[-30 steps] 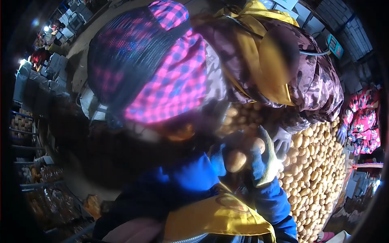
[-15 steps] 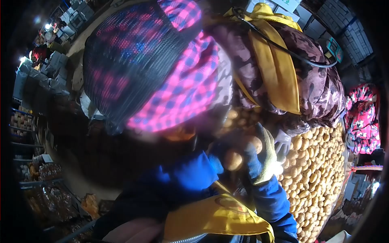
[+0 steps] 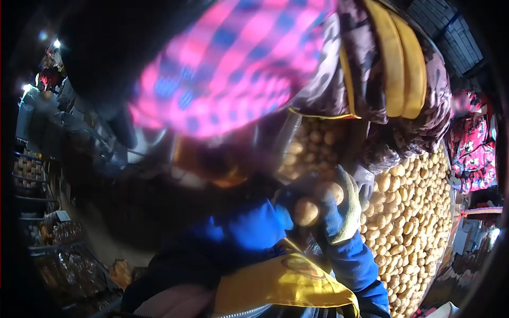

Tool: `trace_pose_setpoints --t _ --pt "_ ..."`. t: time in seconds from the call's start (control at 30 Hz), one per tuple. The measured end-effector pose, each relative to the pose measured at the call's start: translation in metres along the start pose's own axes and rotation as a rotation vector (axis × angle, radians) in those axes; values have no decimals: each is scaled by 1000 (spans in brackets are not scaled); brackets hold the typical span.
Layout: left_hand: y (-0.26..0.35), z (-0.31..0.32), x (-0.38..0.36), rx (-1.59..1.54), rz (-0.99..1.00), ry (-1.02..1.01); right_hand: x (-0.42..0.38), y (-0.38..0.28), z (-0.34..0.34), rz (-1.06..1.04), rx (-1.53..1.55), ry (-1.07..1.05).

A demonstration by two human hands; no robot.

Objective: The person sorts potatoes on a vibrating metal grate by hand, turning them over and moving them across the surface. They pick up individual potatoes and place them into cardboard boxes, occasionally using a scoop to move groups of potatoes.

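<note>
As steadying seems needed, gloved right hand cups one potato; second potato sits by left hand, whose grip is lost in shadow, can't tell; potato pile spreads beside right sleeve, presumably for easy reach.

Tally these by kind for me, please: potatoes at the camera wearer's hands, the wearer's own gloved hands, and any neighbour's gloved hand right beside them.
Potatoes, the lower potato and the upper potato: 2
Wearer's gloved hands, left hand and right hand: 2
Neighbour's pale gloved hand: 1
Total: 5
</note>
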State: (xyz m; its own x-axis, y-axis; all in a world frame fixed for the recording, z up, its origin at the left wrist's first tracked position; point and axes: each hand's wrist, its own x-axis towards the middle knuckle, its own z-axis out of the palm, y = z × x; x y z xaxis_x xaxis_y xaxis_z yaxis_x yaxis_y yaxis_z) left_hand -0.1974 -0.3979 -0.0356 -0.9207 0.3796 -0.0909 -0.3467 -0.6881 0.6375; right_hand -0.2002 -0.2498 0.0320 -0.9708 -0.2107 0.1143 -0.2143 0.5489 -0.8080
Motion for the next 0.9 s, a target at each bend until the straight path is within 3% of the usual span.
trace_pose_setpoints --t 0.23,0.33,0.47,0.53,0.57,0.67,0.8,0.87,0.9 --pt "-3 1 5 67 33 8 -1 3 -7 -65 -162 30" --pt "8 8 6 50 33 -60 0 1 -10 -57 -105 20" --pt "2 9 -4 100 85 1 -1 1 -14 -53 -89 4" --pt "9 5 -25 67 20 49 -4 4 -12 -24 -120 23" --pt "14 2 -40 44 -16 76 -5 9 -15 -77 -297 12" --pt "27 -8 -77 -14 -76 162 -6 9 -17 -120 -309 10" --pt "33 -12 -87 -18 -88 208 -6 1 -16 -64 -90 1" --pt "35 -14 -85 -13 -89 216 0 0 -18 -432 -239 48" --pt "37 -16 -85 -12 -85 219 1 2 -11 -411 -178 51"
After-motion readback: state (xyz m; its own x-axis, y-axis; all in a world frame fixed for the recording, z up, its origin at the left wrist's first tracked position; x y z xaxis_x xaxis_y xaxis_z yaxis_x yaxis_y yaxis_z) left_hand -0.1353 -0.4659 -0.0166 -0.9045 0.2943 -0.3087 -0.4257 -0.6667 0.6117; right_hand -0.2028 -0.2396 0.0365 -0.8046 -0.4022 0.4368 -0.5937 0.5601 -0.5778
